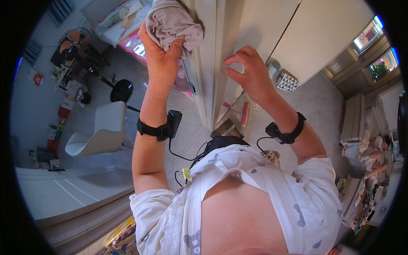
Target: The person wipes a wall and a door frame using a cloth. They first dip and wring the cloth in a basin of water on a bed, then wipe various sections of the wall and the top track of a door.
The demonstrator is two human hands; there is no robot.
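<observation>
My left hand (162, 59) grips a crumpled pinkish-grey cloth (172, 27), thumb across its front. The cloth is against or just in front of the pale door frame (207, 63); I cannot tell how firmly it touches. My right hand (251, 70) is raised on the other side of the frame, close to the white wall (255, 28). Its thumb and curled fingers are apart, with nothing visible between them. Each forearm wears a black strap with a small device, the left one (159, 127) and the right one (285, 132), both trailing cables.
Left of the frame are a white chair (98, 130), a standing fan (75, 44) and a bed (124, 22). A red-backed brush (245, 113) and a dustpan (226, 129) lie by the wall's foot. A patterned box (287, 82) stands beyond. Far right, a person (377, 159) is partly visible.
</observation>
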